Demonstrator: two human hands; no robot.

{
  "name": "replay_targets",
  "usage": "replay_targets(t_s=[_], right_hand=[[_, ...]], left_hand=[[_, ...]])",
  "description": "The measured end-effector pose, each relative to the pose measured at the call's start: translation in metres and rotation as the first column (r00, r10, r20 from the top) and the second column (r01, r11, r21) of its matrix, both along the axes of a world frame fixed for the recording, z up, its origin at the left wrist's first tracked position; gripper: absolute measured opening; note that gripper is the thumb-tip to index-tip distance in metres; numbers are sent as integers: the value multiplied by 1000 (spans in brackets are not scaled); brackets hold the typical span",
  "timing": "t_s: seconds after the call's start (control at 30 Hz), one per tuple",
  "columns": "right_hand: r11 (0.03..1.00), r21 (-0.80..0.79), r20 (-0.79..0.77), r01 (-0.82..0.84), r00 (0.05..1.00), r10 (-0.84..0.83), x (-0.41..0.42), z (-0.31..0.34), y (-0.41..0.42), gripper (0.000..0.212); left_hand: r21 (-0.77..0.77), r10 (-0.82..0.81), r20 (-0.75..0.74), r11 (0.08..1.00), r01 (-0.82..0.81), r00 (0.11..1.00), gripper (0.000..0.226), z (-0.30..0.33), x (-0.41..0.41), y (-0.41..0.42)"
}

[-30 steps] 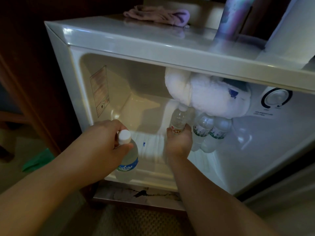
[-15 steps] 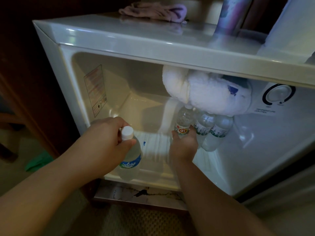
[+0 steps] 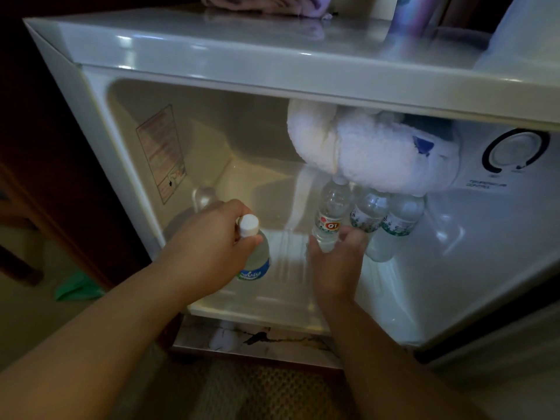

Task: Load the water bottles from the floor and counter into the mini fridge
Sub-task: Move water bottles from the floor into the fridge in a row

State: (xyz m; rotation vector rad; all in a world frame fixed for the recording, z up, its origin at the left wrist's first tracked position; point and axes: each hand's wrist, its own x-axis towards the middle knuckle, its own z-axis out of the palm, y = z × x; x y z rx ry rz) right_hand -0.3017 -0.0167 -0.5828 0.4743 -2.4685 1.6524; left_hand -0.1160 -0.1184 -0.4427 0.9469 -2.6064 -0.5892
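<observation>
Her left hand (image 3: 206, 253) gripped a clear white-capped water bottle (image 3: 253, 253) at the white mini fridge (image 3: 212, 56) floor; her right hand (image 3: 336, 262) clasped a red-labelled bottle (image 3: 328, 219) beside two others. Each should be set upright, snug against its neighbours.

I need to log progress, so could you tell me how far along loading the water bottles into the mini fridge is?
Done: two green-label bottles stand inside the mini fridge, under a white plush. In hand: the right hand holds a red-label bottle beside them, and the left hand grips a blue-label bottle by its neck at the fridge's front edge. Left: setting both down; any remaining bottles are out of view.
</observation>
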Motion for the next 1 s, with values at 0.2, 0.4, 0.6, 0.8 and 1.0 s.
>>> replay_targets(t_s=[0.2, 0.4, 0.6, 0.8, 1.0], right_hand=[[772, 599, -223, -213, 882, 416, 26, -46, 36, 30], [740, 652, -286, -165, 851, 441, 29, -61, 35, 38], [701, 695, -265, -157, 851, 453, 30, -58, 34, 32], [701, 699, -265, -140, 860, 436, 33, -56, 34, 28], [654, 738, -200, -166, 871, 448, 34, -49, 33, 32]], left_hand=[[16, -27, -18, 1000, 27, 999, 20, -9, -34, -10], [7, -73, -53, 997, 74, 996, 31, -12, -80, -28], [84, -43, -70, 995, 49, 997, 30, -15, -123, -42], [113, -59, -141, 991, 75, 988, 33, -22, -137, -48], [152, -93, -156, 981, 117, 983, 20, -20, -146, -42]])
